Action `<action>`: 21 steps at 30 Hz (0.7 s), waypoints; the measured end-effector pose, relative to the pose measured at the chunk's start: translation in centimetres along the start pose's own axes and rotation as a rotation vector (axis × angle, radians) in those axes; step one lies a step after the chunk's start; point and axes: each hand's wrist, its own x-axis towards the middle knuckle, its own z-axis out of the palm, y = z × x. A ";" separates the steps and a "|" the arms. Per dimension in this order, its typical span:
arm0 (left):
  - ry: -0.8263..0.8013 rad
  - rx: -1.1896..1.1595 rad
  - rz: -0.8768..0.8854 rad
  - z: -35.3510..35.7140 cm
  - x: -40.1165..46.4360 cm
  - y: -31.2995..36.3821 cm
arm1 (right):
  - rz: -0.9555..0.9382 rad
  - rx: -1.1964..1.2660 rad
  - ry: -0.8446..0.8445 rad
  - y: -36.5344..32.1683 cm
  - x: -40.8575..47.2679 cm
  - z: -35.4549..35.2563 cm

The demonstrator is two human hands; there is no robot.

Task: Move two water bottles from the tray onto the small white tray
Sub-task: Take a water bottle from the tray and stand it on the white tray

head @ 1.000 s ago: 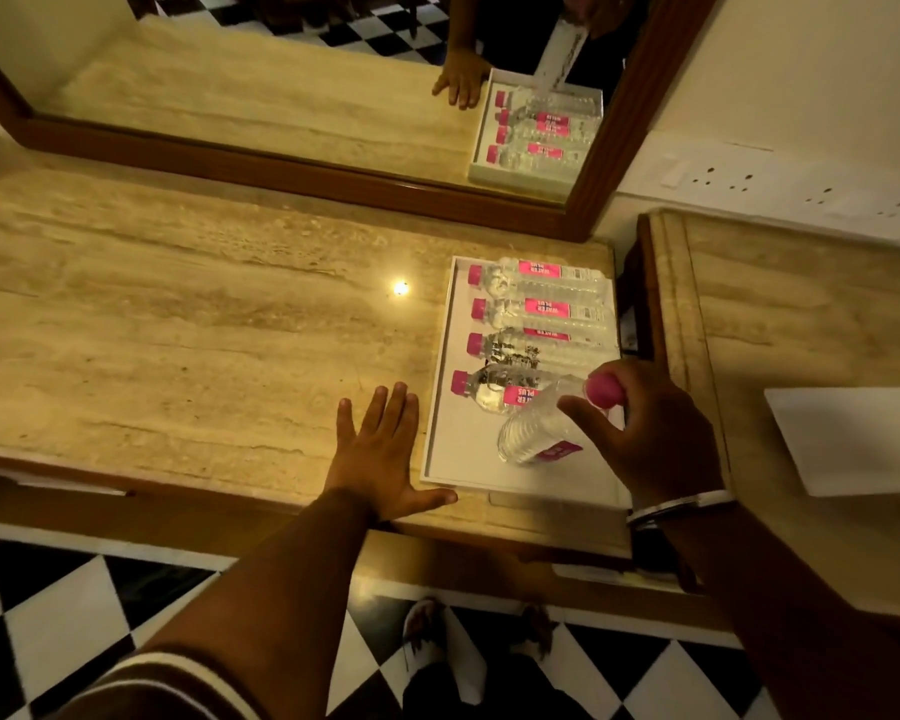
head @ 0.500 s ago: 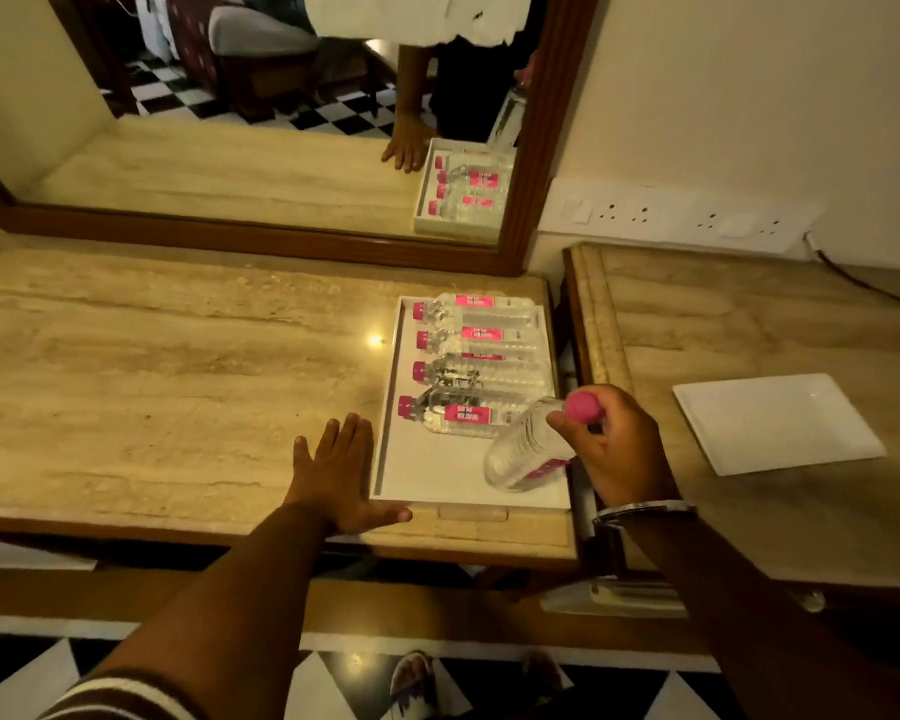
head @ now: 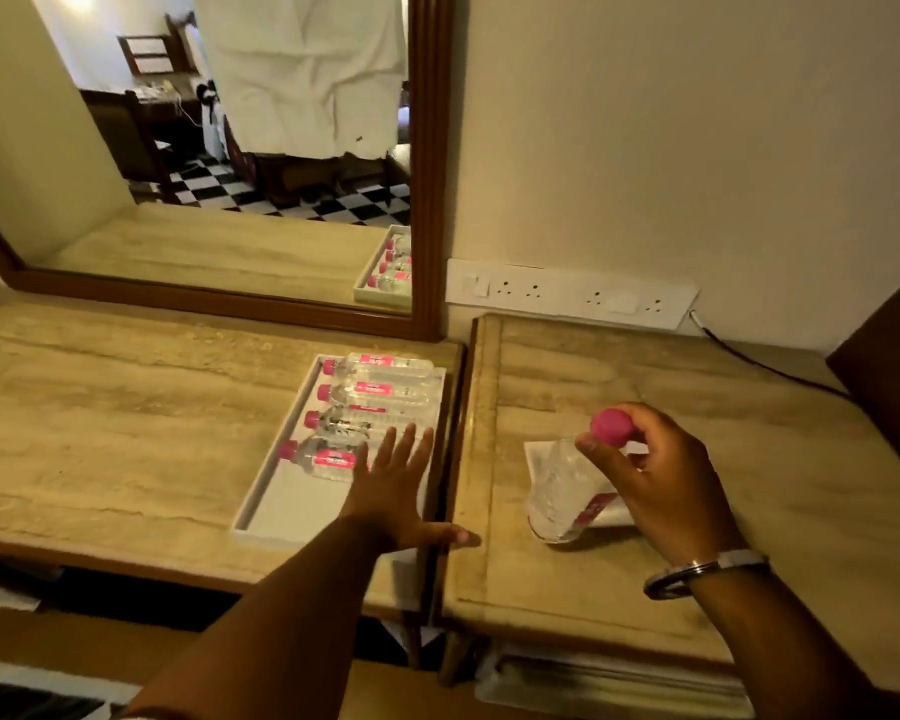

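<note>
Over the small white tray (head: pixel 536 452), the right hand (head: pixel 666 491), fingers clamped on a tilted bottle (head: pixel 567 491), should lower it gently flat, while the left hand (head: pixel 393 491), fingers spread, reaches for another.

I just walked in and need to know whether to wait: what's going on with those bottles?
A person is moving water bottles between trays. The right hand holds one bottle by its pink cap, tilted over the small white tray on the right-hand table; whether it touches is unclear. The left hand is spread open over the long tray, where four bottles lie side by side.
</note>
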 end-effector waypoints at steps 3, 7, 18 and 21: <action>-0.051 0.013 0.020 2.1 0.6 5.7 | -0.014 -0.076 -0.044 3.1 0.3 -3.0; -0.007 -0.006 -0.017 4.5 0.7 10.6 | -0.071 -0.063 -0.075 5.1 1.7 -6.1; 0.031 0.070 -0.102 6.5 -0.2 14.1 | -0.117 0.037 -0.132 6.2 4.7 -3.9; 0.029 0.061 -0.084 6.3 -0.2 14.0 | -0.113 0.068 -0.126 6.3 4.7 -2.5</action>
